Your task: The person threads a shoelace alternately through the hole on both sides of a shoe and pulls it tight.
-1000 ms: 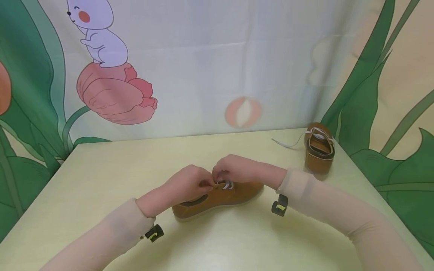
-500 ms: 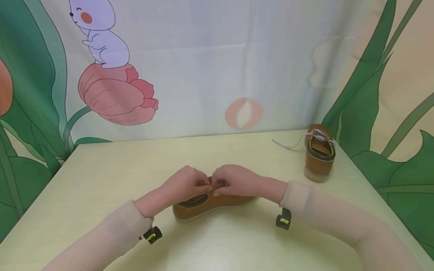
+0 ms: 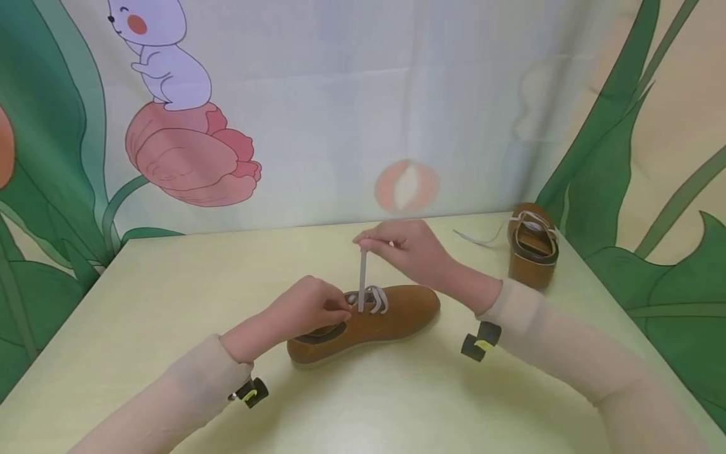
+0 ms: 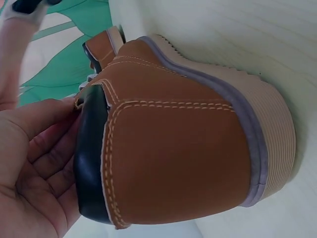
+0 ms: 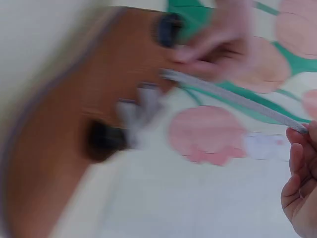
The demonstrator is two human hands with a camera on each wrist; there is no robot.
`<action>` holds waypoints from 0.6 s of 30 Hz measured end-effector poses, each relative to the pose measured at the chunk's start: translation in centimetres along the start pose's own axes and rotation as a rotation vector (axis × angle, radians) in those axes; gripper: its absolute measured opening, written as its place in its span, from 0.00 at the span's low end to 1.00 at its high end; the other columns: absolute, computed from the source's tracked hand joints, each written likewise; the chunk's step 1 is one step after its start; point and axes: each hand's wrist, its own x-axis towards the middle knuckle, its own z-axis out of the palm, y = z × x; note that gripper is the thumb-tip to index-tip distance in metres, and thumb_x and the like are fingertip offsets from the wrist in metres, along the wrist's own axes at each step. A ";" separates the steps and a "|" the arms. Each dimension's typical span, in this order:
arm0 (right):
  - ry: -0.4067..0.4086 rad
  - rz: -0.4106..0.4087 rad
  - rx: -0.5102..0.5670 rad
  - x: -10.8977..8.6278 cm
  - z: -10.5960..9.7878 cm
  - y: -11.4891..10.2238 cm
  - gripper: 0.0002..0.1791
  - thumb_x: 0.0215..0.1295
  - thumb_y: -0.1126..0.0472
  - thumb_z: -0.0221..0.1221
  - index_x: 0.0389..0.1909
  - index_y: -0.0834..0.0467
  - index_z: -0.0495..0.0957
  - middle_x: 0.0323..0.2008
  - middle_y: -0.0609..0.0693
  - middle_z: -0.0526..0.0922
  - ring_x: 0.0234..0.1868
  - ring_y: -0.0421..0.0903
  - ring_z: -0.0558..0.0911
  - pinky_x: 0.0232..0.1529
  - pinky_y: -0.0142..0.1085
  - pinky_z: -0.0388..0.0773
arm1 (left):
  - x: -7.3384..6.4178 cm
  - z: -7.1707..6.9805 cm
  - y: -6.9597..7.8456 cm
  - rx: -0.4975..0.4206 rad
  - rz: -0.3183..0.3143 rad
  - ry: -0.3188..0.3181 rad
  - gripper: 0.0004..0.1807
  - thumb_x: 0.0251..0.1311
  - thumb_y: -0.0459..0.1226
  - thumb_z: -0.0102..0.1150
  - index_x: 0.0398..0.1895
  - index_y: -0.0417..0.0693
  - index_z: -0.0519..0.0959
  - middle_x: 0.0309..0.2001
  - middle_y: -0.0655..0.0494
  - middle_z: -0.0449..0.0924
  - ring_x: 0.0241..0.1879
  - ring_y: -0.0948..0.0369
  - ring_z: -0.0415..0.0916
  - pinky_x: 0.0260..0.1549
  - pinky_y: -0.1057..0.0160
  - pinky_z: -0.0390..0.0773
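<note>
A brown lace-up shoe point(image 3: 405, 315) stands on the table, toe to the right. My left hand point(image 3: 303, 307) pinches the edge of its opening beside the eyelets; the left wrist view shows the thumb at the dark collar point(image 4: 91, 158). My right hand point(image 3: 414, 252) is raised above the shoe and pinches a pale grey shoelace point(image 3: 362, 280), which runs taut up from an eyelet. Other lace rows point(image 3: 379, 299) cross the shoe further toward the toe. In the blurred right wrist view, the lace point(image 5: 237, 100) stretches to the fingers.
A second brown shoe point(image 3: 532, 268) stands at the table's back right, its loose lace point(image 3: 482, 242) trailing left on the table point(image 3: 198, 284). A printed curtain point(image 3: 317, 126) hangs along the back edge. Dark cameras are strapped at both wrists.
My right hand was down at the eyelets beside the left hand; it has risen, drawing the lace up straight. The left hand stays at the shoe's opening.
</note>
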 end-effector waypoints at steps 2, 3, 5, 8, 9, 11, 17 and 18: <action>0.081 -0.034 0.032 1.0 -1.1 -1.1 0.08 0.66 0.72 0.63 0.42 0.66 0.88 0.34 0.57 0.91 0.27 0.37 0.74 0.32 0.28 0.70 | 0.0 0.0 0.0 0.000 -0.007 0.000 0.04 0.63 0.33 0.68 0.31 0.43 0.89 0.23 0.57 0.83 0.24 0.69 0.68 0.25 0.73 0.70; 0.118 -0.064 0.041 1.4 -1.7 -1.7 0.08 0.65 0.73 0.63 0.41 0.68 0.88 0.33 0.58 0.90 0.26 0.36 0.73 0.31 0.28 0.70 | 0.0 0.1 0.0 0.004 -0.010 0.001 0.04 0.63 0.33 0.68 0.31 0.43 0.88 0.23 0.58 0.83 0.24 0.69 0.68 0.25 0.73 0.70; 0.167 -0.112 0.056 2.0 -2.6 -2.9 0.07 0.63 0.75 0.64 0.41 0.70 0.87 0.32 0.60 0.90 0.25 0.35 0.71 0.30 0.27 0.69 | 0.0 0.1 0.0 0.014 -0.009 0.005 0.04 0.63 0.33 0.68 0.31 0.43 0.89 0.23 0.58 0.83 0.24 0.70 0.68 0.25 0.73 0.69; 0.106 -0.076 0.085 2.0 -3.3 -4.6 0.08 0.64 0.74 0.64 0.41 0.68 0.88 0.31 0.59 0.90 0.24 0.36 0.71 0.29 0.28 0.69 | -0.2 -0.1 0.0 0.027 0.002 0.009 0.05 0.64 0.34 0.67 0.32 0.44 0.89 0.24 0.59 0.84 0.24 0.70 0.68 0.26 0.73 0.70; 0.039 -0.035 0.102 1.7 -3.4 -5.1 0.08 0.65 0.72 0.64 0.42 0.66 0.88 0.34 0.58 0.91 0.24 0.36 0.72 0.29 0.28 0.71 | -0.3 -0.3 0.0 0.025 -0.003 0.011 0.05 0.64 0.35 0.67 0.32 0.45 0.89 0.24 0.59 0.84 0.24 0.71 0.69 0.27 0.73 0.71; -0.158 0.061 0.126 0.9 -3.1 -5.8 0.07 0.66 0.68 0.64 0.42 0.63 0.89 0.36 0.54 0.92 0.27 0.36 0.78 0.33 0.28 0.76 | -0.6 -0.7 -0.2 0.025 -0.013 0.029 0.05 0.64 0.35 0.66 0.33 0.45 0.90 0.25 0.59 0.86 0.25 0.70 0.70 0.28 0.72 0.72; -0.821 0.208 0.115 -3.2 0.0 -4.9 0.06 0.67 0.59 0.67 0.36 0.56 0.89 0.32 0.46 0.91 0.30 0.29 0.81 0.36 0.24 0.79 | -2.2 -2.4 -1.5 0.065 -0.104 0.116 0.04 0.63 0.34 0.66 0.33 0.46 0.89 0.29 0.58 0.87 0.30 0.65 0.78 0.33 0.65 0.78; -0.891 0.215 0.109 -3.9 0.7 -4.6 0.06 0.66 0.59 0.67 0.36 0.57 0.88 0.31 0.47 0.90 0.29 0.27 0.79 0.35 0.23 0.78 | -2.4 -2.6 -1.8 0.071 -0.121 0.109 0.04 0.63 0.34 0.66 0.33 0.46 0.89 0.29 0.58 0.88 0.30 0.65 0.79 0.33 0.65 0.78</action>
